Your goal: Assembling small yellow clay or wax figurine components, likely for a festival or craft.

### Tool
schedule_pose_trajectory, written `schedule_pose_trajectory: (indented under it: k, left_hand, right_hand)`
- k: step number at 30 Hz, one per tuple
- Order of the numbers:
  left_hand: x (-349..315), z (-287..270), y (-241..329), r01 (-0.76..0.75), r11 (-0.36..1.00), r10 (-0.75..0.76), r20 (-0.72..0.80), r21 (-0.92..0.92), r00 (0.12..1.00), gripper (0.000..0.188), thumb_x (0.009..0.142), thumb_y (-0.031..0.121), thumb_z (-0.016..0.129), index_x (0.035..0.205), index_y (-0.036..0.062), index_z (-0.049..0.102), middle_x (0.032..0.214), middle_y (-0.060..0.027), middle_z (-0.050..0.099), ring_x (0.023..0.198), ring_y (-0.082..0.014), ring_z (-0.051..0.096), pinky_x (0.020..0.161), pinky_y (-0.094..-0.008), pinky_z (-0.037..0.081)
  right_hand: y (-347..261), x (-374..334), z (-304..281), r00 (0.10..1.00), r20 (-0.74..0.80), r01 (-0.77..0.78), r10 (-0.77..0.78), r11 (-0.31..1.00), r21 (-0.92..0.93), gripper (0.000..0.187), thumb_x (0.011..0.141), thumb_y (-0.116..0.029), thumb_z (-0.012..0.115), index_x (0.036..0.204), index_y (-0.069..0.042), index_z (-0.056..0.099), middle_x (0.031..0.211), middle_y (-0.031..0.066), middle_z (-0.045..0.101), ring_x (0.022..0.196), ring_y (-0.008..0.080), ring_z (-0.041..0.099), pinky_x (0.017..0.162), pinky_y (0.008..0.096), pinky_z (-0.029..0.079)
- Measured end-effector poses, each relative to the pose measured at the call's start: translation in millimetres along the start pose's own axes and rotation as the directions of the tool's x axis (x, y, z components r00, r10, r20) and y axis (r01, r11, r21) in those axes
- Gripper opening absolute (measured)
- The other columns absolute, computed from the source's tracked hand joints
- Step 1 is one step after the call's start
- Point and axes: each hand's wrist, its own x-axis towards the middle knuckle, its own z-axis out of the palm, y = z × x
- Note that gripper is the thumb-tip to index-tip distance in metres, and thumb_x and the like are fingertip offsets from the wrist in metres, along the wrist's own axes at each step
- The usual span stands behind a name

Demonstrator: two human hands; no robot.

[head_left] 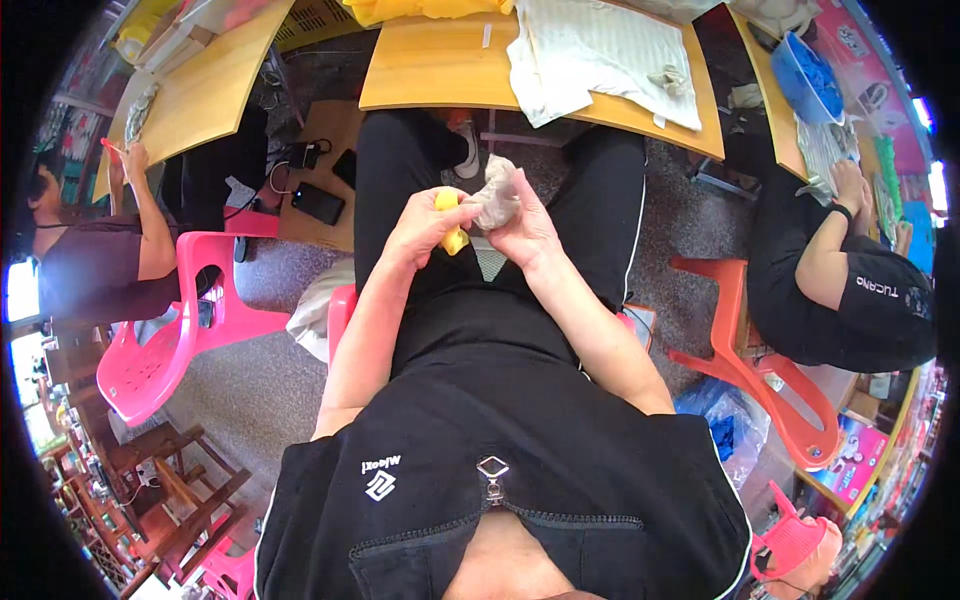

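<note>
Both my hands meet above my lap, just short of the table. My left hand [425, 228] is closed round a small, elongated yellow thing [455, 240] whose ends stick out above and below the fingers; its kind is hard to make out. The left fingertips reach the edge of a crumpled off-white cloth [496, 195]. My right hand [530, 235] grips that cloth from its right side, thumb and fingers against it. Part of the cloth is hidden by the fingers.
On the wooden table [430, 65] ahead lie a white striped cloth [600, 60] and yellow fabric [420, 8]. Co-workers sit left and right at other tables. A pink chair [185, 310], an orange chair [735, 340] and a blue basin [805, 80] stand nearby.
</note>
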Motion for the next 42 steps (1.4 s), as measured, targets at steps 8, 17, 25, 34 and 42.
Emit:
schedule_pose_trajectory:
  k: [8,17,25,34,42]
  left_hand:
    - [13.1,-41.4,-10.9,0.133,0.637,-0.038,0.141,-0.759,0.989,0.023,0.086,0.013,0.065,0.107,0.004,0.058,0.103,-0.006,0.062,0.089,-0.014,0.061,0.074,-0.0257,0.055]
    - [5.9,-35.0,-2.2,0.031,0.759,-0.023,0.02,-0.651,1.0,0.024,0.087,0.008,0.063,0.11,0.0031,0.056,0.103,-0.0071,0.063,0.089,-0.0161,0.064,0.073,-0.0237,0.057]
    - [-3.1,-23.2,9.3,0.044,0.867,-0.052,-0.001,-0.496,0.999,0.023,0.085,0.009,0.066,0.106,0.0042,0.059,0.098,-0.0048,0.064,0.085,-0.0146,0.063,0.065,-0.0248,0.057]
    - [-1.9,-23.6,4.2,0.021,0.909,-0.063,-0.088,-0.417,0.994,0.022,0.085,0.016,0.066,0.103,0.0048,0.06,0.097,-0.0054,0.064,0.084,-0.0159,0.064,0.065,-0.028,0.057]
    - [-3.4,-22.4,3.5,0.055,0.906,-0.09,-0.064,-0.421,0.994,0.023,0.085,0.019,0.067,0.103,0.0052,0.061,0.096,-0.0057,0.065,0.083,-0.0153,0.064,0.064,-0.0276,0.057]
  right_hand:
    - [-12.6,-15.8,29.1,0.982,-0.053,0.134,-0.181,0.867,-0.48,0.022,0.082,-0.018,0.069,0.103,-0.012,0.063,0.096,0.0019,0.066,0.088,0.0187,0.063,0.081,0.0392,0.051]
    - [-0.6,-31.3,49.3,0.977,0.153,0.209,-0.147,0.529,-0.823,0.016,0.081,-0.008,0.07,0.095,-0.006,0.063,0.086,0.0022,0.066,0.073,0.01,0.063,0.066,0.0246,0.051]
    - [-5.8,-24.3,36.2,0.973,0.169,0.215,-0.158,0.353,-0.911,0.015,0.079,-0.007,0.07,0.093,-0.005,0.064,0.084,0.0016,0.065,0.072,0.0078,0.06,0.063,0.0225,0.048]
    - [-3.2,-30.9,48.5,0.974,0.181,0.223,-0.139,0.41,-0.885,0.034,0.079,-0.003,0.067,0.112,-0.002,0.062,0.095,0.0043,0.067,0.08,0.0105,0.063,0.074,0.024,0.05]
    - [-7.1,-26.3,35.7,0.986,0.142,0.162,-0.085,0.32,-0.933,0.024,0.081,-0.005,0.065,0.105,-0.001,0.065,0.092,0.0043,0.068,0.078,0.0097,0.062,0.071,0.0237,0.05]
